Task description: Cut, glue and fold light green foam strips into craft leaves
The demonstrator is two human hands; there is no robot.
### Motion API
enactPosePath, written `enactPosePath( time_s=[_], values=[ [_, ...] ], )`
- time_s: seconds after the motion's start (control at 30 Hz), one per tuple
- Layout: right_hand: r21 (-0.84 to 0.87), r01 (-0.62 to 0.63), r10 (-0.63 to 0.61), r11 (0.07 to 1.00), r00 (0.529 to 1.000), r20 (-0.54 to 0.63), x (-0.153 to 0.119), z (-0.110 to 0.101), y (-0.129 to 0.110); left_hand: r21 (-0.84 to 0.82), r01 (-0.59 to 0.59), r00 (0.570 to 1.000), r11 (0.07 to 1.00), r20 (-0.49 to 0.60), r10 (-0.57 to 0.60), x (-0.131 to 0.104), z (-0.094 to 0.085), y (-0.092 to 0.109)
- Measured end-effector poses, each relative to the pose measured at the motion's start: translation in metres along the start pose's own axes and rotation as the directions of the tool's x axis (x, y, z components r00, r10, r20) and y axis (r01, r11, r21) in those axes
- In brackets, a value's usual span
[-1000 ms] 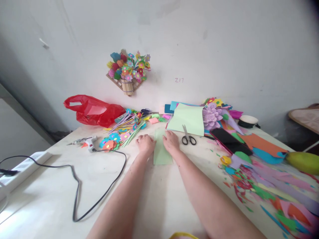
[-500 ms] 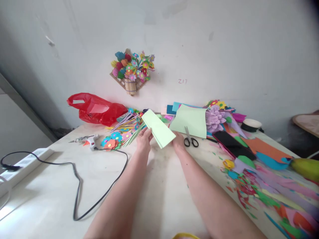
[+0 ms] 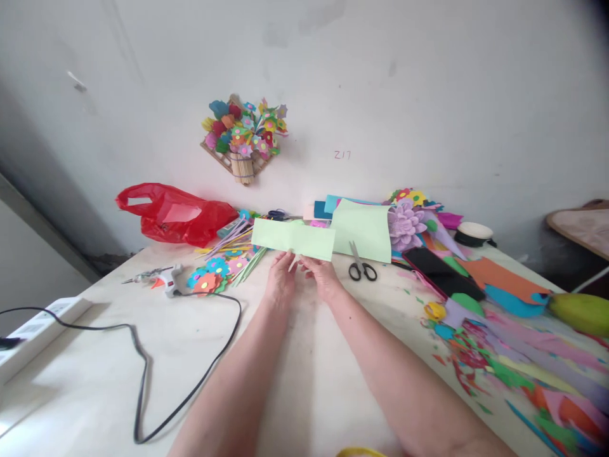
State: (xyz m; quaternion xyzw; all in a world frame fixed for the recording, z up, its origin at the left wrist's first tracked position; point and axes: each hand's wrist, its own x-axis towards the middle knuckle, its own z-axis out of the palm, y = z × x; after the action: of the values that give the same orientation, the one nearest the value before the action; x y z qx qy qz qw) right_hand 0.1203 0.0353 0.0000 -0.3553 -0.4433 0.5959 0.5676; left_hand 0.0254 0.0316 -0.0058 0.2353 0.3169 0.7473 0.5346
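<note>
A pale green folded sheet of craft foam or paper [image 3: 293, 238] is held up lengthwise above the table, its long side running left to right. My left hand [image 3: 282, 274] grips its lower edge near the middle, fingers closed. Close beside it, my right hand [image 3: 320, 274] pinches the same edge a little further right. Black-handled scissors [image 3: 360, 263] lie just right of my right hand, their blades over a larger pale green sheet [image 3: 364, 231]. Left of my hands are thin green strips [image 3: 250, 266] and several cut flower shapes [image 3: 209, 279].
A glue gun [image 3: 172, 279] with a black cord [image 3: 143, 355] lies at left, near a white power strip [image 3: 45, 327]. A red plastic bag [image 3: 178, 216] sits behind. At right are a phone [image 3: 445, 273], a purple flower [image 3: 406, 223], tape [image 3: 474, 232] and coloured scraps [image 3: 476, 352].
The folded green sheet has turned from a slant to nearly level. My hands have come closer together at its lower edge, the right one moving left. The view has shifted slightly.
</note>
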Motion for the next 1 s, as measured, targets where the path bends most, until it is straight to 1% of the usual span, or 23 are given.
enactPosePath(
  time_s=[0.07,0.13,0.23,0.47,0.57,0.7,0.8,0.87,1.0],
  values=[
    [0.067,-0.009,0.014,0.998,0.996,-0.087,0.0005,0.0019,0.0,0.055,0.005,1.0,0.998,0.013,-0.005,-0.0025,0.001,-0.0038],
    [0.116,-0.017,0.033,0.993,0.99,-0.141,0.0012,0.0018,0.0005,0.06,0.019,0.999,0.998,0.047,-0.022,-0.0052,0.003,-0.0058],
    [0.141,-0.005,0.028,0.99,0.987,-0.158,0.0017,-0.0001,0.0007,0.027,0.029,0.997,0.999,0.071,-0.031,-0.008,0.0061,-0.0062],
    [0.1,0.027,-0.004,0.995,0.974,-0.226,0.0021,-0.0023,-0.0005,-0.024,0.007,1.0,1.0,0.02,-0.007,-0.0049,0.0048,-0.0047],
    [0.116,0.03,-0.003,0.993,0.975,-0.222,0.0017,-0.0014,0.0,-0.024,0.009,1.0,1.0,0.025,-0.009,-0.0046,0.0047,-0.004],
    [0.17,-0.001,0.029,0.985,0.986,-0.164,-0.0001,0.0024,0.0015,-0.009,0.009,0.998,1.0,0.069,-0.008,-0.0063,0.0065,-0.005],
    [0.154,0.006,0.022,0.988,0.984,-0.177,-0.0012,0.0054,0.0014,0.014,0.012,0.996,1.0,0.086,-0.013,-0.0069,0.0075,-0.0062],
    [0.139,0.023,0.006,0.99,0.978,-0.208,-0.0016,0.0065,0.0004,0.008,0.001,0.998,1.0,0.06,-0.001,-0.0059,0.007,-0.0058],
    [0.122,0.038,-0.006,0.992,0.968,-0.251,-0.0019,0.0064,-0.0016,-0.049,-0.038,0.999,0.998,-0.029,0.037,-0.0001,0.0017,-0.0004]
  ],
)
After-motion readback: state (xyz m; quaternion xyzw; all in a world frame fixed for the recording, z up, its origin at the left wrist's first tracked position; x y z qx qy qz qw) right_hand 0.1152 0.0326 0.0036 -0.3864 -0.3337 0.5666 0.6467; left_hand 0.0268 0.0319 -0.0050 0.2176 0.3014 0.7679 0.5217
